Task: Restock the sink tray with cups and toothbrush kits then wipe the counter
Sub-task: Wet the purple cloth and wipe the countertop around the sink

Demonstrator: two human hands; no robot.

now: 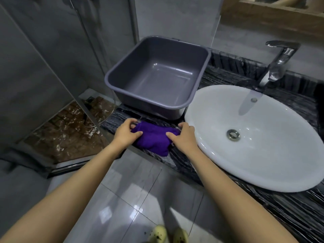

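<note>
Cloth: purple cloth (154, 137), bunched on counter (289, 213) between my hands.
Left hand (125, 133): I pinch its left end.
Right hand (183, 137): I pinch its right end.
Grey tub (157, 76): just beyond both hands.

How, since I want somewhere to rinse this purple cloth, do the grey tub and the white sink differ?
The grey tub is squarish with steep walls; the white sink is oval with gently sloping sides. The sink has a drain and a faucet reaching over it; the tub shows neither. Both are empty, open on top, and sit on the dark counter.
</note>
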